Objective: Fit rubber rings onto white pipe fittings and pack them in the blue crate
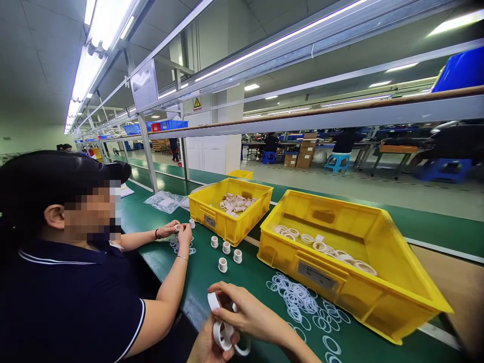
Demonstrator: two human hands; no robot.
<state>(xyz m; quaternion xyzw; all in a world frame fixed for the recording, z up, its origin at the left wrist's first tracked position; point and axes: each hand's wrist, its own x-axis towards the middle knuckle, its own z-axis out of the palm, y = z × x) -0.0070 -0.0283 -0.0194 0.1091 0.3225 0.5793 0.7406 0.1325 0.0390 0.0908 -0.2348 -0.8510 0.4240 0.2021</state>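
We are bent over a green-topped counter (200, 285), and the step in hand looks to be working broad, smooth white rings together or sorting them, up off the surface. Our right hand (251, 310) pinches one broad white ring (214, 301) between thumb and fingers; our left hand (204, 338), at seven o'clock from it, is curled round a second ring of the same kind (223, 336) — a third white hoop hangs by its fingers, and we cannot tell how it is held. Between two and three o'clock from our hands lies a loose heap of thin, flat, translucent white rings (298, 297); beyond it at two o'clock stands a big yellow plastic bin (280, 252) with more broad rings inside. Four small white flanged collars (223, 264) stand at twelve o'clock, and a co-worker (68, 282) handles small white parts at eleven. We judge the next move calls for a steady left hand and a light right pinch — squaring the two rings face to face, if joining is meant, without squeezing either out of round.
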